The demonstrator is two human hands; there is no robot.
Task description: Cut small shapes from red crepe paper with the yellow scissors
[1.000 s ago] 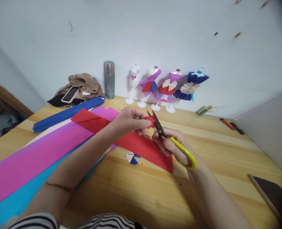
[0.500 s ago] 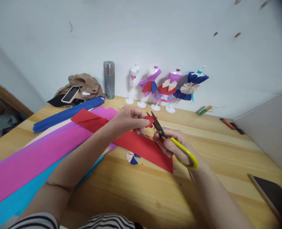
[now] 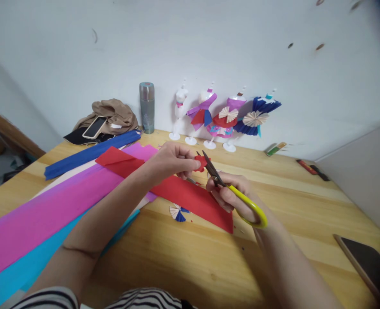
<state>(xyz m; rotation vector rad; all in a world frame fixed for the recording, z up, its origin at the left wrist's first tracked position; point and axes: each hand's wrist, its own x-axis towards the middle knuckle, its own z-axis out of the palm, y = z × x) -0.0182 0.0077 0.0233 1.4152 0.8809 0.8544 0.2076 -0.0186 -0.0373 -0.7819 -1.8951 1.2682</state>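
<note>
My left hand (image 3: 172, 159) pinches a small red paper piece (image 3: 200, 162) above the table. My right hand (image 3: 229, 192) grips yellow-handled scissors (image 3: 238, 198), whose dark blades are parted around the edge of that piece. Under both hands lies a long red crepe paper strip (image 3: 190, 198) on the wooden table (image 3: 190, 257). A small folded paper fan (image 3: 177, 212) in white and blue rests beside the strip.
Pink (image 3: 48, 210), cyan (image 3: 22, 270) and blue (image 3: 90, 153) crepe sheets spread to the left. Against the wall stand a steel flask (image 3: 147, 107), several small dress mannequins (image 3: 224, 116), and a tan cloth (image 3: 113, 112) with a phone (image 3: 95, 127). A dark tablet (image 3: 366, 264) lies at the right edge.
The red piece has turned a little in my left fingers and moved slightly left; the scissor blades follow its edge. Everything else stays put.
</note>
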